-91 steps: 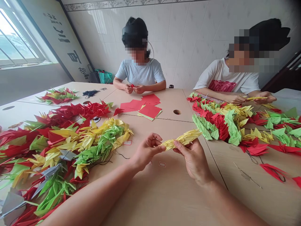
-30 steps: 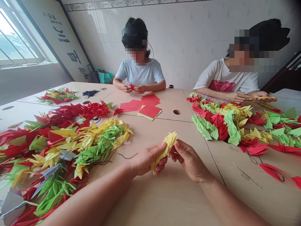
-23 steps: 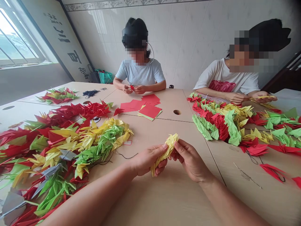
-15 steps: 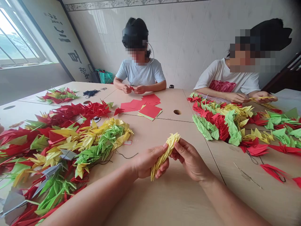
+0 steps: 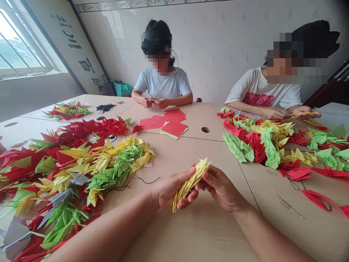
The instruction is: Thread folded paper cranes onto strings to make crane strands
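A bundle of folded yellow paper pieces (image 5: 190, 184) is held above the middle of the table, tilted with its top toward the right. My left hand (image 5: 170, 189) is closed around its lower and middle part, thumb along the upper side and fingers beneath. My right hand (image 5: 219, 185) pinches the bundle's upper right edge between thumb and fingers; some of its fingertips are hidden behind the thumb and paper. The two hands are close together, their fingers nearly meeting under the bundle.
Strings of red, yellow and green folded paper (image 5: 117, 163) cover the left side; more (image 5: 256, 142) lie at the right. Red squares (image 5: 174, 129) sit ahead, and a metal needle (image 5: 287, 203) lies at right. Two people (image 5: 163, 85) (image 5: 261, 87) work across the table.
The yellow bundle has tilted a little further over, and its folded pieces are more spread out. Both my hands still hold it, with slightly shifted fingers.
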A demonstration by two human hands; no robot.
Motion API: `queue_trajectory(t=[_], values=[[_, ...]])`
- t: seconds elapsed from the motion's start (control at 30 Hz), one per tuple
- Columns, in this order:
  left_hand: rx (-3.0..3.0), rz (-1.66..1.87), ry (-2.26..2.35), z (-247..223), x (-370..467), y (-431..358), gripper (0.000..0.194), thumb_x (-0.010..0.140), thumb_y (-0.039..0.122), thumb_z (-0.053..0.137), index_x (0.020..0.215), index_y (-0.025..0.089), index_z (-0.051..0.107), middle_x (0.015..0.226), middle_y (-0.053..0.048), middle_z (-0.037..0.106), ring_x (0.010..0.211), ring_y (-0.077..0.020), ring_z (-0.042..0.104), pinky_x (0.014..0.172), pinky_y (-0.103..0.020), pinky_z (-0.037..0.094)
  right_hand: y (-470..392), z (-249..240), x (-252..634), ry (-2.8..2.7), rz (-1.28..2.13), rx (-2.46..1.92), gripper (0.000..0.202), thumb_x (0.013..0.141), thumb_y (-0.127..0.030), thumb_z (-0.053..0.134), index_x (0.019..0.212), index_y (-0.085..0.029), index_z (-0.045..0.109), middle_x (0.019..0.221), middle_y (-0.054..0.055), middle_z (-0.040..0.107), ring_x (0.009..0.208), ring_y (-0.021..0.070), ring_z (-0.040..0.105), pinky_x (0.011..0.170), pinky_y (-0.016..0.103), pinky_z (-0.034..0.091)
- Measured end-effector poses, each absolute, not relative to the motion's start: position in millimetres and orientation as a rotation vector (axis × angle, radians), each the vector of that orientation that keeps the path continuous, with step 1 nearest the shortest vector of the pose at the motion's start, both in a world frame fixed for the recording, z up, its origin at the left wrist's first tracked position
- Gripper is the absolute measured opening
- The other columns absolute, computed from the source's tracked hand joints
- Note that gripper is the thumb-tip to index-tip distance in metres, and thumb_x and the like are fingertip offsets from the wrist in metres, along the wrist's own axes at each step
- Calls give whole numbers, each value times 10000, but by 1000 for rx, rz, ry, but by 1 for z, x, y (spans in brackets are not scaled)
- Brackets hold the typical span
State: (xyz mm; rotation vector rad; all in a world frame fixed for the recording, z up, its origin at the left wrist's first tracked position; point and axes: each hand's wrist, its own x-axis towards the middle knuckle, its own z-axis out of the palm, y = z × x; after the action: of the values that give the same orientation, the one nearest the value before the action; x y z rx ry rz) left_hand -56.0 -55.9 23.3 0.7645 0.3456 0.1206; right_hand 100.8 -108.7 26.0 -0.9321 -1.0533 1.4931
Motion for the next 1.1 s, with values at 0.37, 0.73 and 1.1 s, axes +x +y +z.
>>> queue_trajectory(t=[0.37,0.73,1.1], values=[[667,95,339,24,-57,-54,511,845,574,290,724,136,525,520,11,509,284,-51,383,267,-164,277,-109,24,99,-1155,1378,-1001,333,859,-456,475,994,-184,611,652,9,560,622,132,472,593,259,376],[639,141,379,26,-57,-53,396,846,509,376,882,156,552,551,24,539,277,-39,356,264,-153,255,-108,22,98,-1293,1170,-1126,346,872,-477,417,980,-186,571,713,1,475,664,144,491,623,288,437],[527,224,436,26,-58,-48,365,833,474,422,747,147,557,512,33,485,289,-36,337,281,-156,203,-117,17,98,-1747,12,-1188,204,833,-329,506,993,-220,571,1143,108,420,1126,273,415,918,476,368]])
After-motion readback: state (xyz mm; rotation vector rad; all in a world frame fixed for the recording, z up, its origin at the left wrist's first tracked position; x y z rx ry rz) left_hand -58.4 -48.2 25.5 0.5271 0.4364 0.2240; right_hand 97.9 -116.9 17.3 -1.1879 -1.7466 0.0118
